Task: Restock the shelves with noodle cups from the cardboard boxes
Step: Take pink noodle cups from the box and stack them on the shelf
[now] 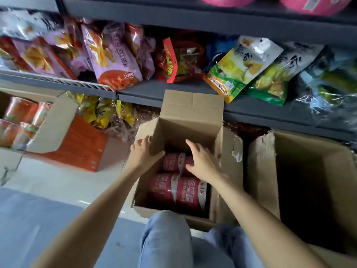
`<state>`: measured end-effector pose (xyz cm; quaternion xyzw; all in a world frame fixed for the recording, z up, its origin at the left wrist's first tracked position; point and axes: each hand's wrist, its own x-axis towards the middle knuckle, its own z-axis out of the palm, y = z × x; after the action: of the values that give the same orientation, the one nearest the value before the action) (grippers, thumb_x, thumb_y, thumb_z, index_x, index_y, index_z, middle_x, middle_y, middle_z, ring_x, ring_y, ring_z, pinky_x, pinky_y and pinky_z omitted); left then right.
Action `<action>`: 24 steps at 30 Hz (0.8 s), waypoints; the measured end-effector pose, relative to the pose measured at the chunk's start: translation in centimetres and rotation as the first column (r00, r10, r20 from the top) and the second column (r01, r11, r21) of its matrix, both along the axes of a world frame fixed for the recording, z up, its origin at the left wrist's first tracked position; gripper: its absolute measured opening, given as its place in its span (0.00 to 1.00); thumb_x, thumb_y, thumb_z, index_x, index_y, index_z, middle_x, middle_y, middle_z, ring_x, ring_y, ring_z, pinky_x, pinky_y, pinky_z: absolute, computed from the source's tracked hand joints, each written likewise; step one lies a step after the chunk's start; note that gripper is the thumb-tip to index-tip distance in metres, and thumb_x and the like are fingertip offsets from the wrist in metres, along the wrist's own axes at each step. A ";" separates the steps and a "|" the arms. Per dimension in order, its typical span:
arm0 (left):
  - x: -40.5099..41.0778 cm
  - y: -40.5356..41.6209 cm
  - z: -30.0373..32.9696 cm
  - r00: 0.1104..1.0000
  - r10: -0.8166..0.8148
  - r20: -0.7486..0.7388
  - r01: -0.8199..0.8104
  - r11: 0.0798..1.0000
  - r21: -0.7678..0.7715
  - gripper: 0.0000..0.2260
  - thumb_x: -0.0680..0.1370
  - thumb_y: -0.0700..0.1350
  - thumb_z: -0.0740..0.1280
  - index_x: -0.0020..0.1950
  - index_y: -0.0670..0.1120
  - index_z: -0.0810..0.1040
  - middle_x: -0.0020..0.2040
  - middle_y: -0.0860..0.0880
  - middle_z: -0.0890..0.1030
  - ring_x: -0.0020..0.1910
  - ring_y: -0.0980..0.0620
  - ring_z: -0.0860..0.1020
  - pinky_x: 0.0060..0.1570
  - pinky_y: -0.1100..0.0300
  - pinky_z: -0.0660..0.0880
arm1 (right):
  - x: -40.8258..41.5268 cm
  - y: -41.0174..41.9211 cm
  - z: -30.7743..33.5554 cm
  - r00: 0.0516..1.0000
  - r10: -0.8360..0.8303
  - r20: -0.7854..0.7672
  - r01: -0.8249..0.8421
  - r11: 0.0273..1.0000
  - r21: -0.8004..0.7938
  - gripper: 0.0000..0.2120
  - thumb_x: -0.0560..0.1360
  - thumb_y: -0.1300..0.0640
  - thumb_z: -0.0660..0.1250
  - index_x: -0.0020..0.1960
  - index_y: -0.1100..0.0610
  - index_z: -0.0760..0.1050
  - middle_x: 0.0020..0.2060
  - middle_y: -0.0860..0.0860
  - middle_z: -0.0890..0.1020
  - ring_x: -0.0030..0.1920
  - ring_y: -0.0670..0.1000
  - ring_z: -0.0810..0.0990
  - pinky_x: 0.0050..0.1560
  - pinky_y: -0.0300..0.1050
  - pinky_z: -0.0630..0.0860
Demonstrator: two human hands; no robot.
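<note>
An open cardboard box (190,120) stands on the floor in front of my knees, holding several red noodle cups (188,192) lying on their sides. My left hand (142,151) rests on the box's left flap, thumb over its inner edge. My right hand (201,161) reaches down into the box with fingers spread, just above the far red cups, holding nothing. The grey shelf (152,90) above the box carries snack bags.
An empty open box (313,157) stands to the right. At left an orange box (77,147) holds orange noodle cups (21,120). Snack bags (114,55) fill the shelf. Yellow packets (108,113) lie on the bottom shelf. Pale floor lies at lower left.
</note>
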<state>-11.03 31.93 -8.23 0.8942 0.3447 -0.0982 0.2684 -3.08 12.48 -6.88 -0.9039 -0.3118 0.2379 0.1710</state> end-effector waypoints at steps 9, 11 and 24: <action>0.2 0.2 -4.4 0.973 0.003 0.232 -0.013 0.999 0.040 0.20 0.78 0.40 0.62 0.70 0.44 0.67 0.60 0.37 0.72 0.54 0.34 0.74 0.49 0.48 0.70 | -2.3 4.9 -11.7 0.916 0.202 -0.346 -0.323 0.883 -0.341 0.37 0.75 0.50 0.65 0.77 0.50 0.50 0.76 0.55 0.55 0.74 0.61 0.58 0.72 0.58 0.59; 0.2 0.2 -4.6 0.966 -0.014 0.258 -0.001 0.998 0.060 0.19 0.79 0.40 0.61 0.69 0.43 0.67 0.59 0.38 0.73 0.53 0.36 0.74 0.46 0.51 0.68 | -3.1 6.1 -13.6 0.898 0.167 -0.408 -0.347 0.839 -0.420 0.36 0.77 0.48 0.62 0.78 0.47 0.45 0.77 0.55 0.50 0.75 0.62 0.52 0.71 0.65 0.56; 0.0 0.5 -5.1 0.947 -0.009 0.322 0.000 1.000 0.027 0.21 0.77 0.39 0.62 0.71 0.46 0.67 0.60 0.40 0.73 0.55 0.38 0.74 0.46 0.49 0.72 | -0.5 6.2 -13.1 0.960 0.080 -0.267 -0.179 0.912 -0.369 0.50 0.65 0.54 0.77 0.76 0.56 0.50 0.69 0.58 0.62 0.62 0.63 0.73 0.60 0.54 0.72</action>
<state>-11.00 32.45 -13.35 0.9024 0.2953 0.0532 0.3092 -3.53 18.69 -20.00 -0.8602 -0.2944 0.4163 0.0091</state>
